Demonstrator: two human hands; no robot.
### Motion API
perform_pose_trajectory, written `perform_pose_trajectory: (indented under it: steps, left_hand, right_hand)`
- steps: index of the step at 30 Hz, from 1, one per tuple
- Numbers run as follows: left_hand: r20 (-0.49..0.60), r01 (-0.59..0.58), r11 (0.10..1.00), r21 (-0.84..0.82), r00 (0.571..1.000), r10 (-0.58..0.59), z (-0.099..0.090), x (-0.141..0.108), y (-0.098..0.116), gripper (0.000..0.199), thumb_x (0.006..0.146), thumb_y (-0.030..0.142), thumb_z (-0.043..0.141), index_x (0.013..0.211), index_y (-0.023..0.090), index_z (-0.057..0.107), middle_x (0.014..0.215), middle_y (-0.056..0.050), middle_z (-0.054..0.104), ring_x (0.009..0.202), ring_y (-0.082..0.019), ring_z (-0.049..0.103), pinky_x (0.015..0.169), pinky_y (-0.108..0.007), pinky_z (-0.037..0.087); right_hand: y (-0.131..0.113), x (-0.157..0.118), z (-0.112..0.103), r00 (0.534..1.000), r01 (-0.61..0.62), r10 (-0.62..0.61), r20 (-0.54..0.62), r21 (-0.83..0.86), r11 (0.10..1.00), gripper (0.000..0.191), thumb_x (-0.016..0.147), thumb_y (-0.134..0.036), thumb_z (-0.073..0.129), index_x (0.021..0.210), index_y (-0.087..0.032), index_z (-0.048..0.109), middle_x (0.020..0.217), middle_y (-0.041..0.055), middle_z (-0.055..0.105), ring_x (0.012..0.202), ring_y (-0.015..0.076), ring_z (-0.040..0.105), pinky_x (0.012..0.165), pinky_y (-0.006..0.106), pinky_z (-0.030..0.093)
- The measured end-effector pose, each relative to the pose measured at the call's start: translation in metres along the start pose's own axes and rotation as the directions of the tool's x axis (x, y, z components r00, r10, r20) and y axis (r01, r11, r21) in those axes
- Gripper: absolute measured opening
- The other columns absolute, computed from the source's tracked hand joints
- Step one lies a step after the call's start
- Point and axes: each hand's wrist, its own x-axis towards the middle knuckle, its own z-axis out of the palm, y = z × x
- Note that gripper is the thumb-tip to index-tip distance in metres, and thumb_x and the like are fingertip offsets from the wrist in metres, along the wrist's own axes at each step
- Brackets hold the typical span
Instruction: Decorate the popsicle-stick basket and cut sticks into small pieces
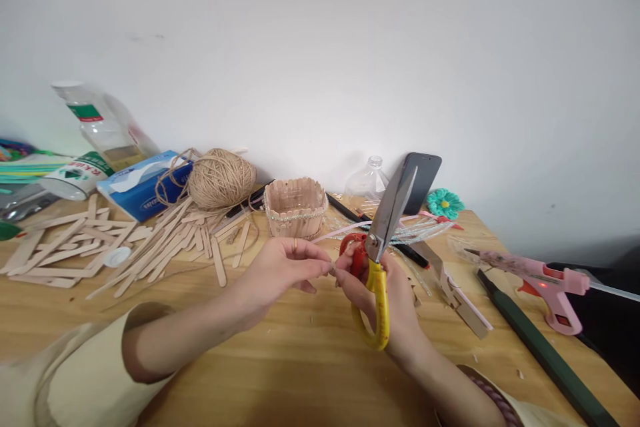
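Fingertips of both hands meet above the wooden table [310, 373]. My left hand [290, 270] pinches something too small to make out. Scissors [383, 247] with one yellow and one red handle hang on my right hand [385, 300], blades pointing up; its thumb and finger press together at the same tiny item. A thin pinkish strip [343, 229] runs just behind the fingers; whether it is held cannot be told. Behind the hands stands a small basket [296, 207] made of wooden stick pieces, with a beaded trim around it.
Craft sticks [150, 247], a twine ball [221, 179], a blue tissue pack [145, 190] and bottles lie left. A phone [423, 180] leans on the wall beside a green flower [445, 204]. At right are a pink glue gun [545, 283] and a dark green bar [545, 353].
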Motion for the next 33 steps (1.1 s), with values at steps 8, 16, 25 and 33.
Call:
perform_pose_trajectory:
  steps: [8, 16, 25, 33]
  left_hand:
    - [0.028, 0.021, 0.996, -0.087, 0.999, -0.019, -0.001, 0.001, 0.000, 0.013, 0.064, 0.027, 0.074, 0.067, 0.015, 0.069, 0.071, -0.002, 0.064, 0.072, -0.013, 0.056, 0.056, -0.021, 0.045]
    - [0.046, 0.044, 0.995, -0.088, 0.998, -0.040, -0.002, 0.000, 0.001, 0.009, 0.061, 0.021, 0.074, 0.065, 0.015, 0.068, 0.069, 0.000, 0.064, 0.066, -0.011, 0.056, 0.054, -0.019, 0.045]
    - [-0.016, 0.001, 0.999, -0.049, 1.000, -0.001, -0.002, 0.001, 0.004, 0.008, 0.062, 0.021, 0.075, 0.065, 0.015, 0.069, 0.068, 0.000, 0.065, 0.064, -0.009, 0.056, 0.054, -0.018, 0.046]
    - [-0.102, -0.106, 0.988, -0.113, 0.990, 0.095, -0.010, -0.001, 0.021, 0.013, 0.060, 0.024, 0.078, 0.067, 0.016, 0.070, 0.068, 0.000, 0.066, 0.065, -0.010, 0.056, 0.052, -0.017, 0.046]
  right_hand:
    - [0.001, 0.000, -0.001, 1.000, -0.002, 0.001, 0.016, 0.020, 1.000, 0.026, 0.060, -0.023, 0.069, 0.070, -0.021, 0.045, 0.059, -0.0041, 0.053, 0.052, 0.0117, 0.049, 0.050, 0.024, 0.041]
    - [0.006, 0.001, -0.001, 0.999, -0.016, 0.012, 0.047, 0.086, 0.996, 0.027, 0.059, -0.022, 0.068, 0.073, -0.020, 0.046, 0.062, -0.0045, 0.053, 0.054, 0.0106, 0.048, 0.051, 0.023, 0.040]
    - [0.002, 0.002, -0.002, 0.999, -0.030, 0.030, 0.040, 0.017, 0.999, 0.025, 0.059, -0.026, 0.065, 0.072, -0.022, 0.045, 0.059, -0.0047, 0.049, 0.052, 0.0113, 0.044, 0.049, 0.024, 0.036]
    - [0.017, -0.003, -0.013, 0.970, -0.009, 0.027, 0.241, -0.075, 0.997, 0.024, 0.068, -0.035, 0.062, 0.070, -0.022, 0.042, 0.064, -0.0054, 0.039, 0.053, 0.0105, 0.034, 0.048, 0.024, 0.030]
